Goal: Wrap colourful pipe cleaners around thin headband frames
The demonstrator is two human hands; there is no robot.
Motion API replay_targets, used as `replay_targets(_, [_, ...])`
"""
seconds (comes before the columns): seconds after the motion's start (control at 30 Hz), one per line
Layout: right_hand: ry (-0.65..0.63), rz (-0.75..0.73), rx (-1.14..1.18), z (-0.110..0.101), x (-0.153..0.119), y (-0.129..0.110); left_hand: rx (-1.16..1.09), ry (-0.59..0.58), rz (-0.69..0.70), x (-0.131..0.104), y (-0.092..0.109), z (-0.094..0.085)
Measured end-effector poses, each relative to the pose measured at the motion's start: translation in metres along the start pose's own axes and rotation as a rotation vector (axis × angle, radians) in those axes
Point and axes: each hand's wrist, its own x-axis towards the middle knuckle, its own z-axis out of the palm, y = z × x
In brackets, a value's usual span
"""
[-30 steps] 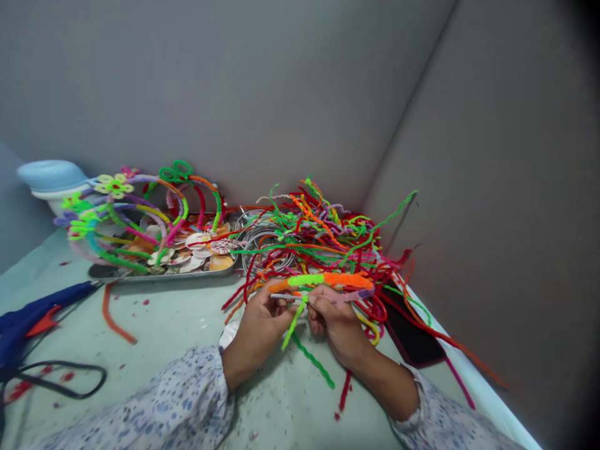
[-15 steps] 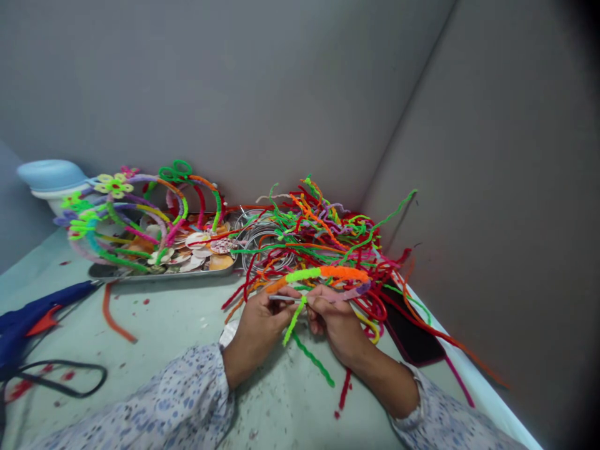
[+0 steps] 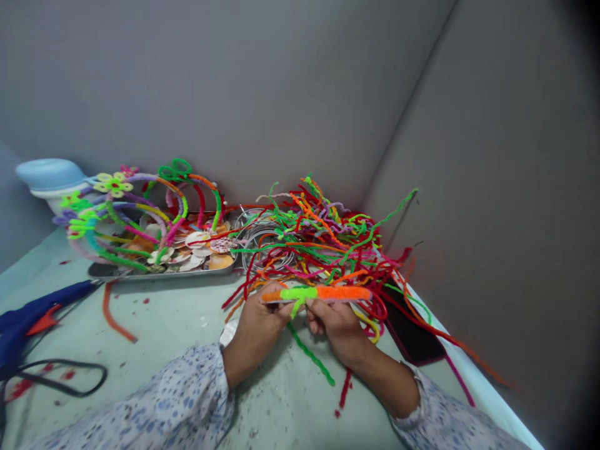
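Between my two hands is a fuzzy band [image 3: 344, 292], orange and lime green on top, seen nearly edge-on. My left hand [image 3: 262, 322] pinches its left part, with the fingers partly hidden under it. The fingers of my right hand [image 3: 335, 322] are closed on the middle of the band, where a short lime green stem [image 3: 297, 307] sticks out towards me. A dark green pipe cleaner [image 3: 313, 356] lies on the table just below my hands.
Behind my hands spreads a tangled pile of pipe cleaners [image 3: 323, 231], beside coiled silver wire [image 3: 265, 247]. A metal tray [image 3: 164, 275] holds shells and decorated hoops [image 3: 135, 206]. A blue glue gun [image 3: 42, 309], a phone [image 3: 415, 337] and a blue-lidded container [image 3: 51, 175] stand around.
The band has tilted, its raised arc coming down so that it now looks flat. The lime green stem shows shorter. Both hands have stayed in nearly the same place.
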Motion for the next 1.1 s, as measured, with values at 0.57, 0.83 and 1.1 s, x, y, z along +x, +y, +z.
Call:
replay_targets(0.57, [-0.007,-0.17,0.117,0.0048,-0.0016,-0.0063,-0.113,0.06,-0.217,-0.0038,0.0076,0.0026])
replay_targets(0.83, [-0.011,-0.123,0.113,0.0047,0.0003,-0.0041,-0.089,0.052,-0.187,-0.0027,0.0102,0.0038])
replay_targets(1.1, [0.014,-0.058,0.076,0.0061,0.0001,-0.0065,0.031,0.026,-0.142,-0.0031,0.0068,0.0012])
